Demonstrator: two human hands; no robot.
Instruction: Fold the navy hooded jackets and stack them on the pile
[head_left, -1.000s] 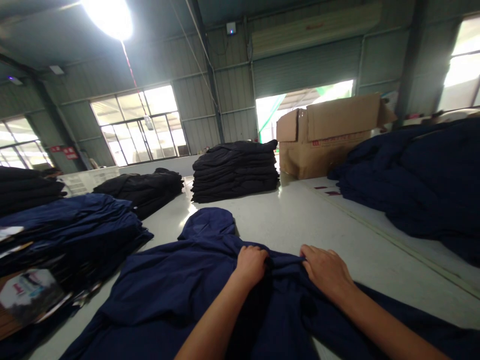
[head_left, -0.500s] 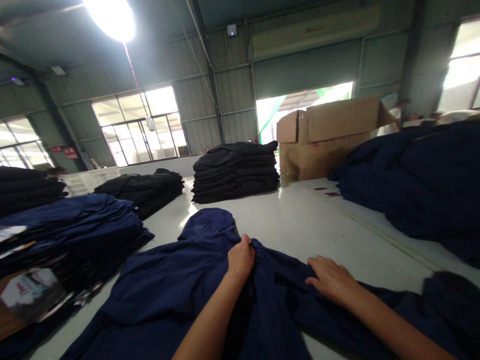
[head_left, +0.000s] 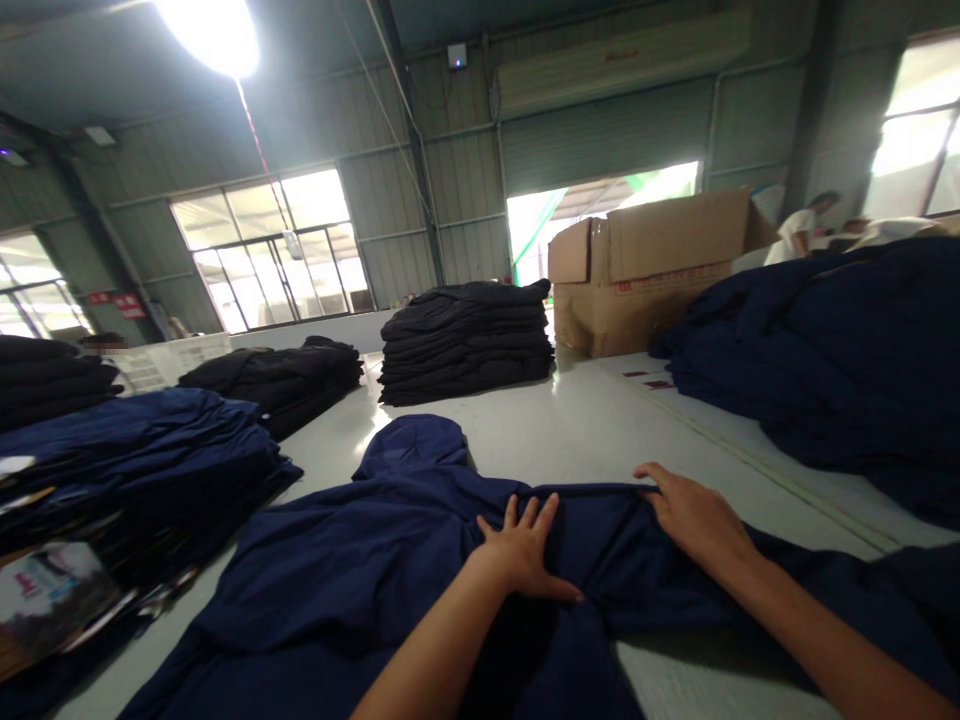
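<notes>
A navy blue hooded garment [head_left: 345,570] lies spread on the pale table [head_left: 600,430], its hood [head_left: 412,450] pointing away from me. My left hand [head_left: 521,550] lies flat on the cloth near the neckline, fingers spread. My right hand [head_left: 697,520] rests on the garment's upper right edge, fingers stretched out along the straightened fold.
A stack of folded dark garments [head_left: 465,340] stands at the table's middle back, another dark pile [head_left: 277,375] to its left. Navy stacks [head_left: 127,470] lie at left, a big navy heap [head_left: 832,350] at right. A cardboard box [head_left: 645,270] stands behind. A person [head_left: 802,225] is far right.
My left hand has let go of the bunched cloth and now lies flat with fingers spread. My right hand slid to the right, drawing the garment's upper edge straight.
</notes>
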